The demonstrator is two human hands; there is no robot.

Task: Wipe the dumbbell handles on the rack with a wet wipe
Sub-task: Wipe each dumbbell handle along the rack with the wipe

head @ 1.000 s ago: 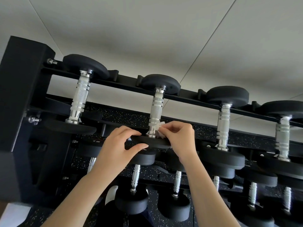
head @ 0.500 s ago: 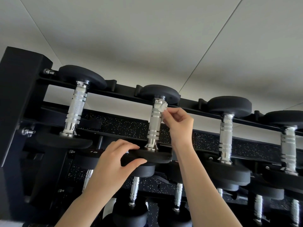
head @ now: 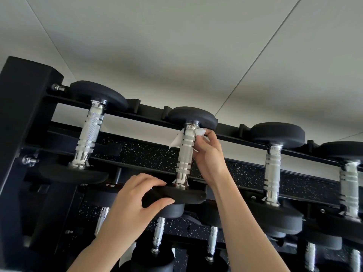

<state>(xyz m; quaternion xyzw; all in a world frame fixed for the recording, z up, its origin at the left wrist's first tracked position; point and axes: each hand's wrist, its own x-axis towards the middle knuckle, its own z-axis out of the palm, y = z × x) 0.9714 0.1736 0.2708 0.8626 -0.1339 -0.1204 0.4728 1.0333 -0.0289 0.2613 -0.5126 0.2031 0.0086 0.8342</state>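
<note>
Wiping is in hand on the second handle (head: 185,152) from the rack's (head: 25,114) left end, top row. Right grip (head: 210,154) pinches the wipe (head: 200,132) against the handle's far end, a flap showing on the other side (wrapped behind, it seems). Left grip (head: 135,199) clasps the near head (head: 182,194), steadying it. Next, I judge: draw the wipe down the knurling toward the near head.

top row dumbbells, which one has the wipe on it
The second dumbbell from the left: the white wet wipe wraps behind the top of its handle; the other three top-row handles are bare.
</note>
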